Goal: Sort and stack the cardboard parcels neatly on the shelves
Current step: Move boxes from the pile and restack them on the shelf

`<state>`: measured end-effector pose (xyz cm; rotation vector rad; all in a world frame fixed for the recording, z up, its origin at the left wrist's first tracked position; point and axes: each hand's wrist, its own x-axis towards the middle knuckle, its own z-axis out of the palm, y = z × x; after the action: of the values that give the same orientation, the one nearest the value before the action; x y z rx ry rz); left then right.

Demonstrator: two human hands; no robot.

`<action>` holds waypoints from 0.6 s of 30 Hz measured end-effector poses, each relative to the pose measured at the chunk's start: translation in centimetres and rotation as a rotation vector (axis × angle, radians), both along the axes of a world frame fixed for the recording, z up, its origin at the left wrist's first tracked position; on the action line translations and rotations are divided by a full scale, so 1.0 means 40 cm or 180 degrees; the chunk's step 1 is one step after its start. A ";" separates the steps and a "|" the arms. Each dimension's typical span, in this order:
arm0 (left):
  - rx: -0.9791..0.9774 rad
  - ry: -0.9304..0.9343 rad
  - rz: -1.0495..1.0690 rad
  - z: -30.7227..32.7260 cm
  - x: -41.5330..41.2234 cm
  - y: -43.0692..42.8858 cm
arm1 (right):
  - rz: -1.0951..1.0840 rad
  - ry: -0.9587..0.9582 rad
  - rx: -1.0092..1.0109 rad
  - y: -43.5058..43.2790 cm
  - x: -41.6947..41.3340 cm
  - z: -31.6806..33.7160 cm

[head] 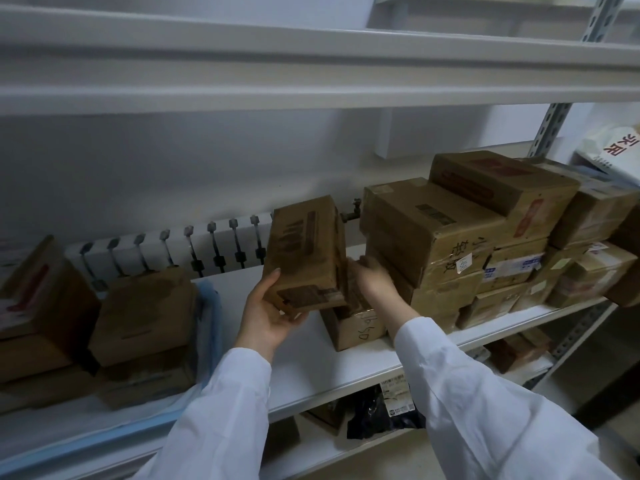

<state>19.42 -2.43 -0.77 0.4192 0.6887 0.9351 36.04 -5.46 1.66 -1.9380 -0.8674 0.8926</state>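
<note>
1. A cardboard parcel (306, 254) is held tilted above the middle shelf (311, 362), its far end leaning back toward the wall and its near lower corner raised over a smaller box (353, 327) with handwriting on its side
2. The left hand (268, 315) cups the parcel's near lower left corner, thumb up the left face and fingers curled beneath; this grip is closed on the parcel
3. The right hand (372, 277) lies flat along the parcel's right side, in the narrow gap between it and the tall stack of boxes (446, 237); its fingers are mostly hidden behind the parcel, so whether that grip clasps or only steadies cannot be told
4. The small box sits near the shelf's front edge, just beside the foot of the tall stack, with the parcel's bottom edge close over its top
5. Open room lies left of the hands: a bare strip of white shelf runs from the front lip back to the radiator (173, 251) at the wall
6. Further left, two low stacks of boxes (142, 320) rest on a blue-edged plastic sheet (211, 323) whose edge hangs past the shelf front
7. The right stack fills the shelf to the perforated upright post (550, 129)
8. The upper shelf (311, 74) hangs well above the parcel
</note>
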 end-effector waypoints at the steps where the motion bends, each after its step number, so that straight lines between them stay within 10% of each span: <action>1: -0.0024 -0.0023 -0.0005 -0.004 -0.008 0.002 | 0.0077 -0.0436 -0.0317 0.011 0.008 -0.031; 18: -0.0190 -0.0503 0.0398 0.004 -0.089 0.005 | 0.0277 -0.1948 -0.1204 -0.002 -0.060 -0.125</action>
<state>15.88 -2.23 -0.63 0.2484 0.6019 1.0512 33.65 -5.53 -3.33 -2.5865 -1.1999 0.5313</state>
